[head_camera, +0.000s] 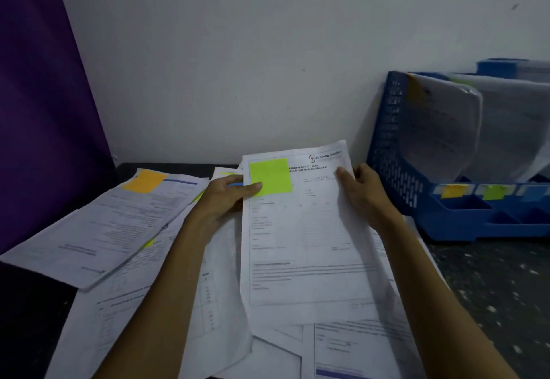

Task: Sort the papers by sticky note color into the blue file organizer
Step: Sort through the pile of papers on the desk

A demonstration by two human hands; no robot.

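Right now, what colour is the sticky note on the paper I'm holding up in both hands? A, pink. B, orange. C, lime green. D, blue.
C: the sticky note at the top left corner of the paper, gripped by the left hand and right hand, is lime green; the orange sticky note is on another sheet lying to the left.

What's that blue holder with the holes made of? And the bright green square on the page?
The blue file organizer looks like hard plastic: smooth moulded walls with rows of small holes. The green sticky note looks like thin matte paper, lying flat on the printed sheet.
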